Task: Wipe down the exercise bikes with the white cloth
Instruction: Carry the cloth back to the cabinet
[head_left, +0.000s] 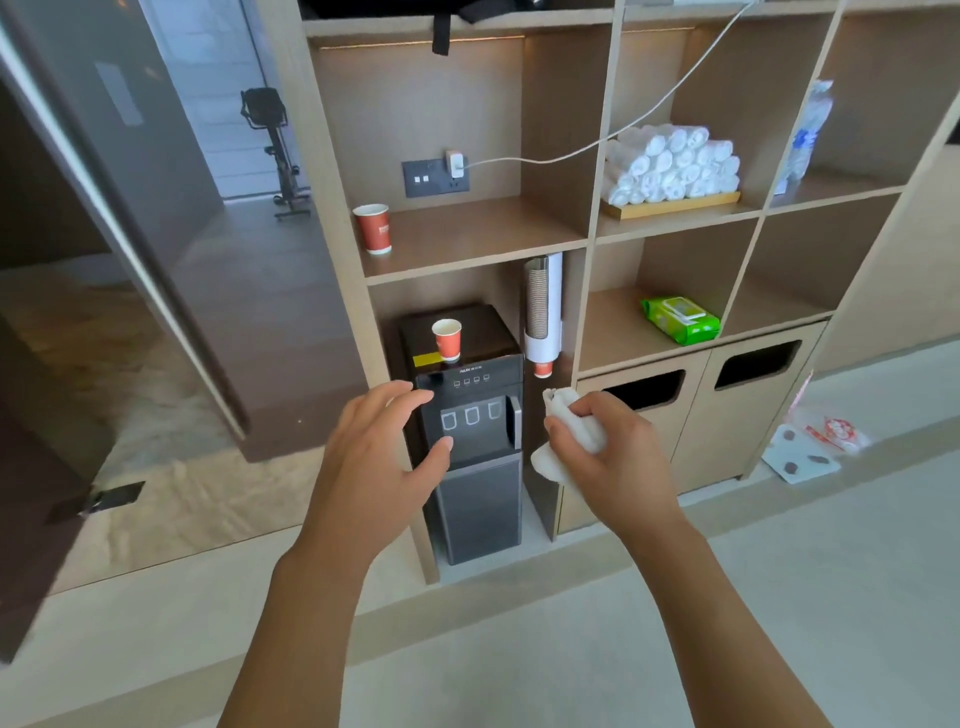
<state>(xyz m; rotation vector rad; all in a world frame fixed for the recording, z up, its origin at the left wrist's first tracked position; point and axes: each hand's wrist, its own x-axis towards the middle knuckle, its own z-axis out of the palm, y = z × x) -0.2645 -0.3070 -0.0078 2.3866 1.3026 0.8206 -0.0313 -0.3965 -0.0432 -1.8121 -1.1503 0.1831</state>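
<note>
Here my right hand (608, 447) fingers clamp the crumpled white cloth (566, 436) just right of the water dispenser (472, 415); left hand (384, 441) fingers spread apart. One exercise bike (275, 150) far left, two red cups above.
</note>
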